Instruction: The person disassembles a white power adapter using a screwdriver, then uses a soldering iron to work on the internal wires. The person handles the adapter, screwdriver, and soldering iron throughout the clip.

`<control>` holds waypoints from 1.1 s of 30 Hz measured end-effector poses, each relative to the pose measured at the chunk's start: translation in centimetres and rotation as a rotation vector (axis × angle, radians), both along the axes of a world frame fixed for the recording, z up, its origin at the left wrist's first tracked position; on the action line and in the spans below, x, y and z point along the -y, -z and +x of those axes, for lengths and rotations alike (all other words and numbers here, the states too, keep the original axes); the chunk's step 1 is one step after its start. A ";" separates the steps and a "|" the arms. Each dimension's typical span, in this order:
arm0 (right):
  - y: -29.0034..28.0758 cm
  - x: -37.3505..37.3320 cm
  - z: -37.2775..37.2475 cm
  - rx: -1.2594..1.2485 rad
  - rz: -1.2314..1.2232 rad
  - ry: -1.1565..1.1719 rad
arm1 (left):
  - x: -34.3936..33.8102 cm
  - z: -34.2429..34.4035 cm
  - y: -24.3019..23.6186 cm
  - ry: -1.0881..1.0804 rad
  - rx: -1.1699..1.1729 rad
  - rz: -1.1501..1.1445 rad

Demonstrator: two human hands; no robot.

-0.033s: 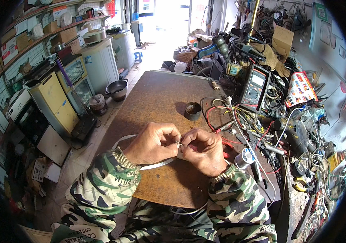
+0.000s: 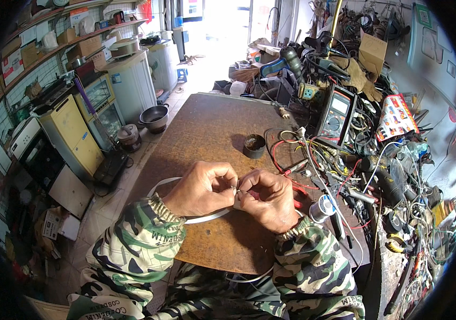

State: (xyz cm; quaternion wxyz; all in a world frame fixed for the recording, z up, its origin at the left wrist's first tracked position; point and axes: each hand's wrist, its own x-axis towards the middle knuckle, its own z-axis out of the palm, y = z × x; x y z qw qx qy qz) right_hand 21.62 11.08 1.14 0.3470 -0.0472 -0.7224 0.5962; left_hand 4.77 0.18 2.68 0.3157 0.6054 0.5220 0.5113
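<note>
My left hand (image 2: 204, 188) and my right hand (image 2: 268, 200) meet fingertip to fingertip over the near half of the wooden table. Between them they pinch the thin end of a white cable (image 2: 209, 216); the tip itself is mostly hidden by the fingers. From there the cable curves beneath my left wrist and shows again beyond it. Just right of my right hand stands a solder spool (image 2: 322, 208), with red tool handles (image 2: 298, 197) partly hidden behind my fingers. Farther off sits a small dark round tin (image 2: 254, 146) with brownish stuff inside.
A multimeter (image 2: 336, 117) leans at the table's right side among tangled wires, probes and tools. A heap of parts and cables (image 2: 398, 181) rises beyond that edge. Left of the table (image 2: 206, 120), old appliances (image 2: 73, 130) and a black pot (image 2: 154, 118) stand on the tiled floor.
</note>
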 end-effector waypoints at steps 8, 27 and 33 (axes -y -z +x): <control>0.2 0.2 -0.2 -0.053 -0.117 -0.020 | 0.1 -0.1 -0.3 -0.005 0.024 0.001; -0.2 -0.1 -0.4 -0.024 -0.263 -0.047 | 0.0 0.0 0.1 -0.048 0.058 -0.004; 0.3 -0.7 -0.3 0.042 -0.155 0.000 | 0.0 0.4 0.1 -0.082 0.033 0.020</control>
